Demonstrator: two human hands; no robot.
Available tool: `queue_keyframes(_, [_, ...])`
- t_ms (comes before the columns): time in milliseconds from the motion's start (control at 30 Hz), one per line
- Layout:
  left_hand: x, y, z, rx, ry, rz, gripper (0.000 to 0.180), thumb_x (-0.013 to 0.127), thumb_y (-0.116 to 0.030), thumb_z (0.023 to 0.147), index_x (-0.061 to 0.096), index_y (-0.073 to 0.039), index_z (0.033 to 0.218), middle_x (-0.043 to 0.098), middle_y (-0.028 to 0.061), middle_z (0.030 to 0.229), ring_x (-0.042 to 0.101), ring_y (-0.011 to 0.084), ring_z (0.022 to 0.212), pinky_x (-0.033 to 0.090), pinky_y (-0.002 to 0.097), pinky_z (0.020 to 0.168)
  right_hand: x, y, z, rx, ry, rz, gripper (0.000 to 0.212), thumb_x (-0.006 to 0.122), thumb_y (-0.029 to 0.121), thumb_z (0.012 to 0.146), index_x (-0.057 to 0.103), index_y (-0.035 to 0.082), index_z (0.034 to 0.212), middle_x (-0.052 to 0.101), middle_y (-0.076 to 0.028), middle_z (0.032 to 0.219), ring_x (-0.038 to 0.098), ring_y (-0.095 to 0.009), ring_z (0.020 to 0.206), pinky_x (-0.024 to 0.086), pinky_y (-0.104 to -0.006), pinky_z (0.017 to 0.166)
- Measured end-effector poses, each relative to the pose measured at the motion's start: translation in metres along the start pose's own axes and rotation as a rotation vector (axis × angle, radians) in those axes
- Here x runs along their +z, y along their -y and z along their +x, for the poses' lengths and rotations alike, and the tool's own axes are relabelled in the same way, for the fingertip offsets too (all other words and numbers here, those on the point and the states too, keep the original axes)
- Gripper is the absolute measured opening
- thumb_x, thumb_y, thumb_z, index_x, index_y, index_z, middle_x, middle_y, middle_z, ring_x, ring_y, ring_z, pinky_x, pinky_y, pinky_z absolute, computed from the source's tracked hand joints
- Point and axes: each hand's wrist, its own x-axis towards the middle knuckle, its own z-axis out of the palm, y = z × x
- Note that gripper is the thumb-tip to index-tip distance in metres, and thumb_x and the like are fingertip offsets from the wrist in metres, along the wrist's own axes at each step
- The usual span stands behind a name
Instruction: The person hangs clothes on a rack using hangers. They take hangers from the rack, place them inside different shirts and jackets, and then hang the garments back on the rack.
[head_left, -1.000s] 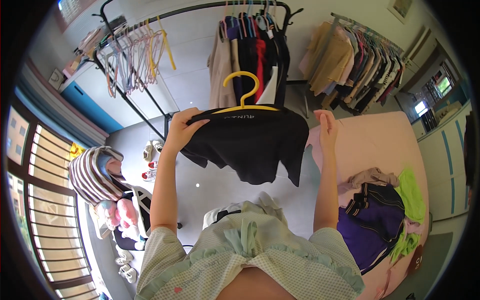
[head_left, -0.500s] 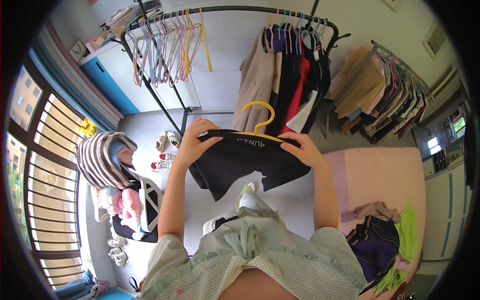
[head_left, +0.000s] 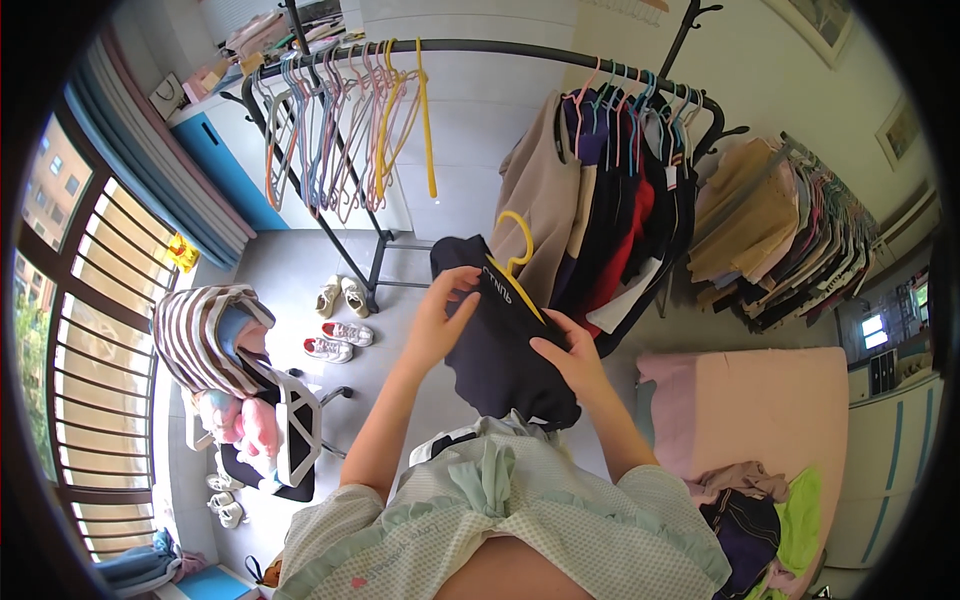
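Note:
A black garment (head_left: 505,365) with white lettering near its upper edge hangs tilted in front of me, on a yellow hanger (head_left: 515,285) whose hook points up and away. My right hand (head_left: 575,355) is closed on the garment's upper edge, by the hanger's lower right end. Over the garment's upper left part is my left hand (head_left: 447,315), its thumb and fingers apart. Whether those fingertips touch the cloth cannot be made out.
Beyond stands a black clothes rack (head_left: 480,46), with bare hangers (head_left: 330,130) at left and hanging clothes (head_left: 600,210) at right. Another full rack (head_left: 770,220) is farther right. A pink bed (head_left: 745,410) holds loose clothes. At left are a loaded chair (head_left: 300,430) and shoes (head_left: 335,340).
The garment and hanger have turned from level to slanting down toward the right. My left hand has loosened from the garment's upper edge; both hands have shifted lower. The view has also moved.

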Motion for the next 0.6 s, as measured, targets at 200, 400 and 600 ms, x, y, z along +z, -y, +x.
queue_keyframes(200, [0.044, -0.015, 0.020, -0.024, -0.034, -0.111, 0.042, 0.054, -0.007, 0.087, 0.042, -0.002, 0.127, 0.055, 0.0116, 0.114, 0.055, 0.0212, 0.102, 0.042, 0.0302, 0.087, 0.013, -0.007, 0.044, -0.199, 0.060, 0.164, 0.061, 0.059, -0.005, 0.079, 0.032, 0.000, 0.134, 0.048, -0.007, 0.123, 0.048, -0.013, 0.111, 0.040, -0.0266, 0.092])
queue_keyframes(400, [0.049, -0.017, 0.049, -0.183, -0.085, -0.256, 0.051, 0.052, -0.009, 0.090, 0.034, -0.002, 0.136, 0.051, 0.0103, 0.122, 0.050, 0.0168, 0.108, 0.038, 0.0288, 0.094, 0.011, 0.002, 0.075, -0.196, 0.169, 0.167, 0.075, 0.056, -0.012, 0.077, 0.019, 0.001, 0.141, 0.035, -0.010, 0.136, 0.037, -0.018, 0.125, 0.036, -0.0307, 0.100])
queue_keyframes(600, [0.051, -0.013, 0.088, -0.155, -0.095, -0.191, 0.068, 0.069, -0.014, 0.075, 0.037, 0.000, 0.134, 0.055, 0.0133, 0.116, 0.054, 0.0206, 0.104, 0.041, 0.0310, 0.091, 0.001, 0.013, 0.103, -0.168, 0.122, 0.167, 0.075, 0.059, -0.008, 0.078, 0.020, 0.001, 0.142, 0.040, -0.008, 0.132, 0.041, -0.015, 0.120, 0.036, -0.0288, 0.097])
